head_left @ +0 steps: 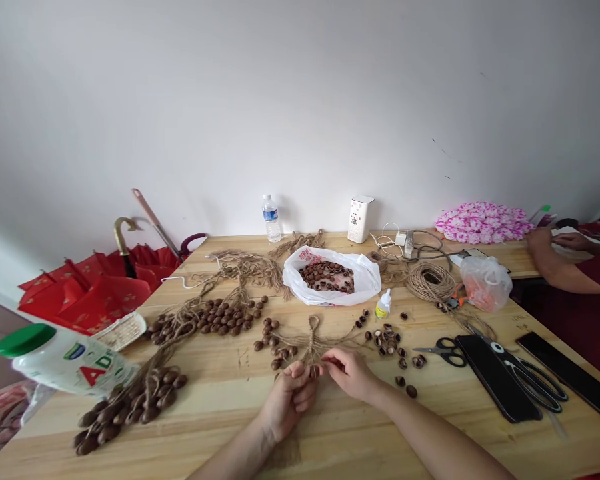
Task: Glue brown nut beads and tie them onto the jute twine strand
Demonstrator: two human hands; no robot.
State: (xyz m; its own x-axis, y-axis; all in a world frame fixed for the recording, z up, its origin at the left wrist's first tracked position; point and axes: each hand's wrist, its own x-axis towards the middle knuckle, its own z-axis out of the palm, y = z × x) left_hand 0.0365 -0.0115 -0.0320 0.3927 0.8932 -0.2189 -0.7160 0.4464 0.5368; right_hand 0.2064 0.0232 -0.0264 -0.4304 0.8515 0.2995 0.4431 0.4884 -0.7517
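Note:
My left hand (291,399) is closed, its thumb and forefinger gripping a small brown nut shell (314,371). Close against it, my right hand (351,375) has its fingertips pinched together at the shell's right side; what lies between them is too small to make out. Just beyond both hands is a twine bundle (313,340) with a loop at its top and strands fanning out. Whole brown shells (270,327) sit at the left strands. To the right lie loose halved shells (387,340) near a small glue bottle (383,304).
A plastic bag of shells (293,283) stands mid-table. Strung nut clusters (130,407) and a green-lidded jar (70,360) are left. Right are scissors (527,380), smaller scissors (443,351), phones (500,377), coiled twine (431,281) and another person's arm (563,267).

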